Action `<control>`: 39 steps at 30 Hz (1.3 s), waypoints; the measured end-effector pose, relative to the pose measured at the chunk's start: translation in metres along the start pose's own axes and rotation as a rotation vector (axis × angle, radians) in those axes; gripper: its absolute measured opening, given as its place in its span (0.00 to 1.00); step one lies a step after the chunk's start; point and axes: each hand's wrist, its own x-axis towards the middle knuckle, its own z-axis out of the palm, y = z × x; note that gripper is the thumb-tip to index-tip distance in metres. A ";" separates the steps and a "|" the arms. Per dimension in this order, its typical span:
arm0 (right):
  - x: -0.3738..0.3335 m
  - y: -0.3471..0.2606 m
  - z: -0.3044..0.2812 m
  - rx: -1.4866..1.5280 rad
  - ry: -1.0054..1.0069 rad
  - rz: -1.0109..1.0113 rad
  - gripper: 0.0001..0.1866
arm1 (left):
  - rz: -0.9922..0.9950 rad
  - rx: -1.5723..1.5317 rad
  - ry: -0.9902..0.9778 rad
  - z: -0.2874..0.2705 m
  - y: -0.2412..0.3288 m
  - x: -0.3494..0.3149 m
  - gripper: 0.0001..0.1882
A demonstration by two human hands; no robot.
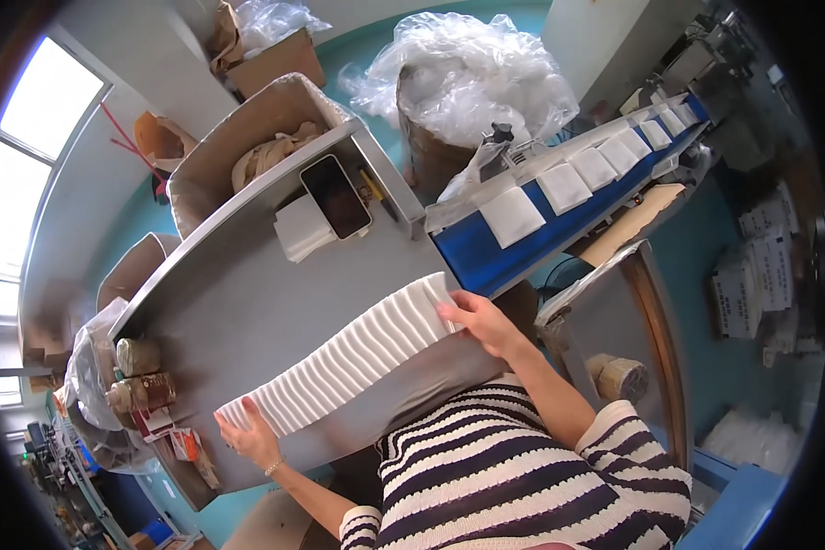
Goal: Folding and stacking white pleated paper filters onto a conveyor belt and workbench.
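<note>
A long, slightly curved row of soft white folded squares [339,357] lies on the grey worktop, packed face to face like a stack on its side. Whether they are paper or cloth, I cannot tell. My left hand [255,438] grips the near left end, thumb on top. At the far right end my right hand [486,323] holds the last squares between thumb and fingers. Beyond the right end, similar flat white squares [511,217] lie spaced along a blue conveyor belt [472,261]. A small white pile [302,227] sits farther back on the worktop.
A phone [336,196] and a pen [378,194] lie at the worktop's [220,316] back edge. Tape rolls [137,357] stand at its left end. Behind are a large carton [247,128] and heaped clear plastic [467,73]. A wooden-edged side table [646,321] is to my right.
</note>
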 end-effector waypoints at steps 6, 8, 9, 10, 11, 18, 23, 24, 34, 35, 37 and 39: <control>0.004 0.001 -0.028 0.283 0.243 -0.173 0.15 | -0.003 -0.039 -0.035 -0.007 0.007 -0.003 0.49; 0.000 -0.008 -0.026 0.253 0.271 -0.202 0.14 | 0.002 -0.029 -0.042 -0.008 0.013 -0.005 0.49; -0.004 -0.015 -0.027 0.062 0.259 -0.252 0.14 | 0.003 -0.018 -0.048 -0.009 0.017 -0.006 0.49; -0.006 -0.020 -0.027 -0.134 0.234 -0.299 0.14 | 0.003 -0.005 -0.039 -0.009 0.016 -0.008 0.48; -0.007 -0.026 -0.026 -0.259 0.259 -0.396 0.14 | 0.003 0.013 -0.028 -0.009 0.019 -0.008 0.46; -0.016 -0.069 -0.012 -0.695 0.152 -0.383 0.12 | 0.105 0.389 0.234 -0.008 0.059 -0.023 0.40; 0.006 -0.042 -0.014 -0.490 0.044 -0.354 0.15 | 0.756 -0.486 -0.210 0.011 0.205 -0.079 0.20; 0.008 -0.039 -0.014 -0.432 0.037 -0.359 0.14 | 0.839 -0.485 -0.274 0.021 0.230 -0.092 0.18; -0.012 -0.082 -0.041 -0.723 0.218 -0.491 0.11 | 0.878 -0.372 -0.745 0.064 0.261 -0.090 0.15; -0.015 -0.089 -0.037 -0.926 0.199 -0.491 0.12 | 0.881 -0.378 -0.762 0.063 0.262 -0.090 0.15; -0.004 -0.080 -0.027 -0.943 0.070 -0.574 0.13 | 0.893 -0.388 -0.780 0.064 0.263 -0.091 0.16; 0.003 -0.069 -0.019 -0.870 -0.063 -0.443 0.11 | 0.854 -0.463 -0.768 0.071 0.260 -0.092 0.15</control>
